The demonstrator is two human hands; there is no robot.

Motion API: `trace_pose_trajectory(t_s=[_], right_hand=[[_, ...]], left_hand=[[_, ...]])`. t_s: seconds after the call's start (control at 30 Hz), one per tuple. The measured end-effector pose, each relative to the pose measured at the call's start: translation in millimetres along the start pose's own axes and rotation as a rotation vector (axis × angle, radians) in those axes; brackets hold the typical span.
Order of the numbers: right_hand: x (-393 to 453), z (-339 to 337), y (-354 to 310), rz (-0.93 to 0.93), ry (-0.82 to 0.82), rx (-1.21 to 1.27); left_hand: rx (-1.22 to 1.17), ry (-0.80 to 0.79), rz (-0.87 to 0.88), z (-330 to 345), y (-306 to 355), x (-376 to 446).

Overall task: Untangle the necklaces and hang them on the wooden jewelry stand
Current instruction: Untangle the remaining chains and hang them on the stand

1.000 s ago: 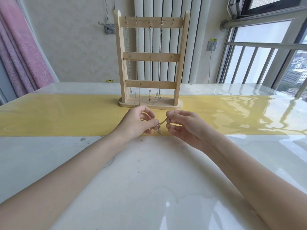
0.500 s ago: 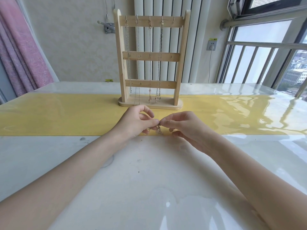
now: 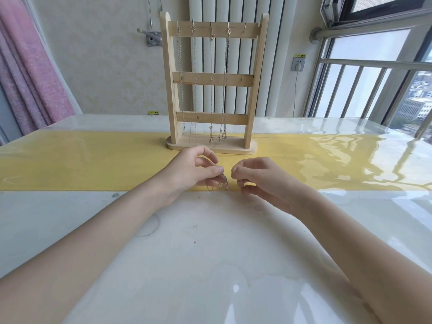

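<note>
A wooden jewelry stand (image 3: 211,80) rises at the middle of the table on a yellow runner (image 3: 81,164). Several thin chains hang from hooks on its top bar; the rightmost hook is bare. Just in front of the stand's base, my left hand (image 3: 194,170) pinches a small bunched chain necklace (image 3: 222,182) between thumb and fingers, the chain drooping onto the table. My right hand (image 3: 257,175) hovers a short gap to the right with its fingers curled; whether a strand of the chain is in its fingertips I cannot make out.
The white glossy table (image 3: 210,253) stretches toward me. A pink curtain (image 3: 30,66) hangs at the left. Behind the stand is a white radiator, and barred windows (image 3: 374,90) fill the right side.
My two hands were pinched together on the chain; now the right hand has drawn slightly to the right, leaving a gap, and the bunched chain hangs from my left fingers.
</note>
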State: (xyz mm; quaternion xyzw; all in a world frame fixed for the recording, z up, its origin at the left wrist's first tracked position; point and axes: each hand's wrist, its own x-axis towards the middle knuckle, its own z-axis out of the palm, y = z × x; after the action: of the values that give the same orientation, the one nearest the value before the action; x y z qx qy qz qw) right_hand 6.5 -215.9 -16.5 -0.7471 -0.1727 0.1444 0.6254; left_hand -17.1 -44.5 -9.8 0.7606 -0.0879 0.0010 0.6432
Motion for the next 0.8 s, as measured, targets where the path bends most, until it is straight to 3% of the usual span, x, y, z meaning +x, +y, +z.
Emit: trace_pose_trajectory(t_s=[0.3,0.47,0.8], right_hand=[[1.4,3.1,4.5,-0.057,-0.017,0.021],[1.5,2.2,2.9,0.03,-0.139,0.174],[1.3,6.5,4.9,0.048,-0.076,0.08]], left_hand=[[0.207,0.063,0.105,4.4,-1.0,0.3],[0.047,-0.039,0.046,1.1,4.8,-2.4],[0.097,0.041,-0.019,1.7,2.2,-1.2]])
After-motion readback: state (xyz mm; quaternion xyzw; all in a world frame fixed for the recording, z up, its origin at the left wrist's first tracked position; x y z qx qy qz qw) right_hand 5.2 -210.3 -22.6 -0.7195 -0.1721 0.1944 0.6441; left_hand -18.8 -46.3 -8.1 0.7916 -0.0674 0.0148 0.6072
